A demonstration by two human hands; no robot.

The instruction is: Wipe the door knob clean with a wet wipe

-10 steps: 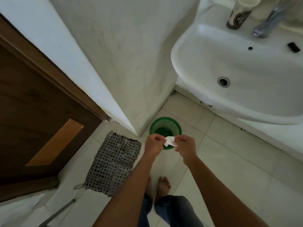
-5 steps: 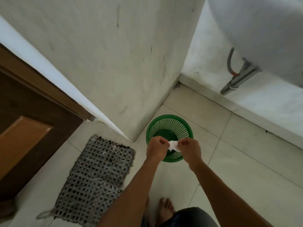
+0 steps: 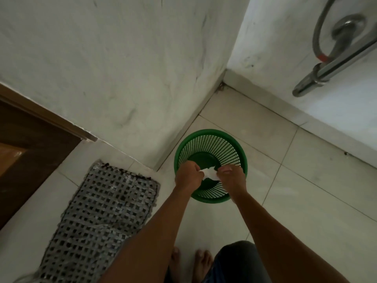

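Observation:
A small crumpled white wet wipe (image 3: pixel 209 173) is pinched between my left hand (image 3: pixel 188 175) and my right hand (image 3: pixel 231 176). Both hands hover just over the open mouth of a green mesh waste basket (image 3: pixel 212 141) that stands on the tiled floor by the wall corner. The basket's dark green bottom shows behind the wipe. The brown wooden door (image 3: pixel 26 152) fills the left edge; its knob is out of view.
A woven grey floor mat (image 3: pixel 98 217) lies left of my arms. Chrome pipes and a hose (image 3: pixel 334 64) hang under the sink at top right. White walls meet in a corner behind the basket. My bare feet (image 3: pixel 189 262) stand at the bottom.
The view has dropped lower and closer to the floor; the sink has left the frame. Both hands, still holding the wipe, have come down to the basket's rim.

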